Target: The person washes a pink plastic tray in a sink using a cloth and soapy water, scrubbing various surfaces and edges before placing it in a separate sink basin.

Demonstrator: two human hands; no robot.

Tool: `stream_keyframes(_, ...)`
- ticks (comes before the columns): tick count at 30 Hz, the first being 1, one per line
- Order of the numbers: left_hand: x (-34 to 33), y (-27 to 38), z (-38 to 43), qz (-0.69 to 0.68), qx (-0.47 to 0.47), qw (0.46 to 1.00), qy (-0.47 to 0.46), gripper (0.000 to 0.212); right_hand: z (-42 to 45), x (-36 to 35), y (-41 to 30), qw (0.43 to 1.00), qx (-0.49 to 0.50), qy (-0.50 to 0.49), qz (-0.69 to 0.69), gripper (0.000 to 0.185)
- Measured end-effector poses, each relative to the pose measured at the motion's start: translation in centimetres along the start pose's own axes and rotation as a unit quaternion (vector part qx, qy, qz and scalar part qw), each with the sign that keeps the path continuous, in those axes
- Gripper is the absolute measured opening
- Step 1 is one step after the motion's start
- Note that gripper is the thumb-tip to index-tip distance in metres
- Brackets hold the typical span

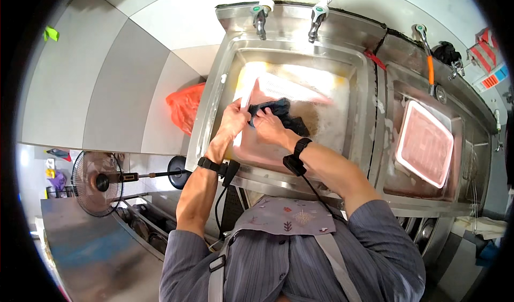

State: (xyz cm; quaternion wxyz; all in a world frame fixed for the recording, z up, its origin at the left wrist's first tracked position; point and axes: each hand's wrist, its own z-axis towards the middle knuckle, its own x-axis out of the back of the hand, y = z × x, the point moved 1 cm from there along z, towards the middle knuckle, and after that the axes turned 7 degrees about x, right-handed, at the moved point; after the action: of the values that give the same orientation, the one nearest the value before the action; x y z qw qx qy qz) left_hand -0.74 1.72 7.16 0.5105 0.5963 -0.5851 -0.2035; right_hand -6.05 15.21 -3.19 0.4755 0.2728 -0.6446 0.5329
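Note:
Under my hands, a pale pink plastic basket with slotted walls (pixel 281 89) lies partly in cloudy, foamy water in a stainless steel sink basin (pixel 363 113). My left hand (pixel 234 120) grips the basket's left rim. A wet black cloth (pixel 282 110) is bunched in my right hand (pixel 270 126), which presses it against the inside of the basket near that rim. Part of the cloth trails to the right in the water. The basket's lower part is blurred by water and foam. A black strap with a small device circles each wrist.
Two taps (pixel 260 22) are on the wall behind the basin. In the right basin stands another pink basket (pixel 425 143), beneath a tap with an orange hose (pixel 431 71). An orange plastic bag (pixel 185 106) hangs left of the sink. A standing fan (pixel 98 183) and metal table (pixel 88 245) are at left.

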Motion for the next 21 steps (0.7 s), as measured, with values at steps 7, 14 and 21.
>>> stream_keyframes(7,-0.9,-0.2,0.0,-0.047,-0.009,0.999,0.011,0.041,-2.0,2.6,-3.7,0.987,0.052,-0.123,0.091,0.028)
stream_keyframes(14,0.1,-0.7,0.0,-0.037,-0.031,0.999,-0.007,0.044,-4.4,2.6,-2.5,0.970,0.100,-0.214,0.050,0.026)
stream_keyframes(21,3.3,0.5,-1.2,-0.019,-0.045,0.999,0.013,0.048,-9.8,-1.2,5.6,0.916,-0.062,-0.395,-0.043,0.014)
